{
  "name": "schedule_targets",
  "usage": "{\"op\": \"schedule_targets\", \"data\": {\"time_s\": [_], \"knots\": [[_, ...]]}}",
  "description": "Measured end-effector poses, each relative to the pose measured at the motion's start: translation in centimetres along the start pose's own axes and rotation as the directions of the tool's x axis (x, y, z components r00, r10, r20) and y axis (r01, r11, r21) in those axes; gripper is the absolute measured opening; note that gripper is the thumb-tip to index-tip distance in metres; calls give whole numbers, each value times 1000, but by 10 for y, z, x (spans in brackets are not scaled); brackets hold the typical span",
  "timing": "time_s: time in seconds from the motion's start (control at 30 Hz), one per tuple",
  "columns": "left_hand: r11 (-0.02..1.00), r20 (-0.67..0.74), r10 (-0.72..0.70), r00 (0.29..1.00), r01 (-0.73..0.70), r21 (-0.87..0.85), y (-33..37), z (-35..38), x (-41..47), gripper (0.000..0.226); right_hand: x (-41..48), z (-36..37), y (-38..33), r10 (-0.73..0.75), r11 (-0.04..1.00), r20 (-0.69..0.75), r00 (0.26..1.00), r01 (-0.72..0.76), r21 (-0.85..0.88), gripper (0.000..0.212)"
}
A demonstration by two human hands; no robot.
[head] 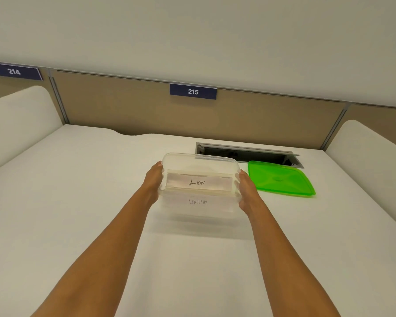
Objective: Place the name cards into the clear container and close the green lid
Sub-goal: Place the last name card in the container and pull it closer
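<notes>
A clear plastic container [200, 161] sits in the middle of the white desk, with no lid on it. Inside it lie white name cards [198, 182]; the upper one reads "LION", and a second handwritten word shows through the near wall. My left hand [153, 182] presses against the container's left side. My right hand [246, 189] grips its right side. The green lid [280, 178] lies flat on the desk just to the right of the container, apart from it.
An open cable slot [249, 153] is set into the desk [78, 202] behind the container and lid. A beige partition [124, 106] with number plates 214 and 215 closes off the back. White curved side dividers [18, 115] stand at the left and right.
</notes>
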State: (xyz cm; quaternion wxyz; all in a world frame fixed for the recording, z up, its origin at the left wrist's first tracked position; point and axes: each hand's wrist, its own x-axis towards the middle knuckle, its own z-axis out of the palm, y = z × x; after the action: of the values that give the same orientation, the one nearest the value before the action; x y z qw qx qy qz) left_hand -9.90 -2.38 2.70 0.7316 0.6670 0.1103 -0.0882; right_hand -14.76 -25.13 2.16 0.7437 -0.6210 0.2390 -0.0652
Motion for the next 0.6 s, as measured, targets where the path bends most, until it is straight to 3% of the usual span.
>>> {"op": "schedule_targets", "data": {"time_s": [0.23,0.4,0.6], "knots": [[1000,15,9,1000,-9,-4,-11,-32,-35,33,-45,10,19,29,1000,-3,1000,-29,-7,39],[1000,31,-23,999,23,-8,-21,-46,-44,19,-61,15,28,40,999,-21,999,-41,-14,39],[999,42,-34,999,34,-9,-35,-57,-48,37,-71,18,38,58,998,1,998,-58,-23,39]]}}
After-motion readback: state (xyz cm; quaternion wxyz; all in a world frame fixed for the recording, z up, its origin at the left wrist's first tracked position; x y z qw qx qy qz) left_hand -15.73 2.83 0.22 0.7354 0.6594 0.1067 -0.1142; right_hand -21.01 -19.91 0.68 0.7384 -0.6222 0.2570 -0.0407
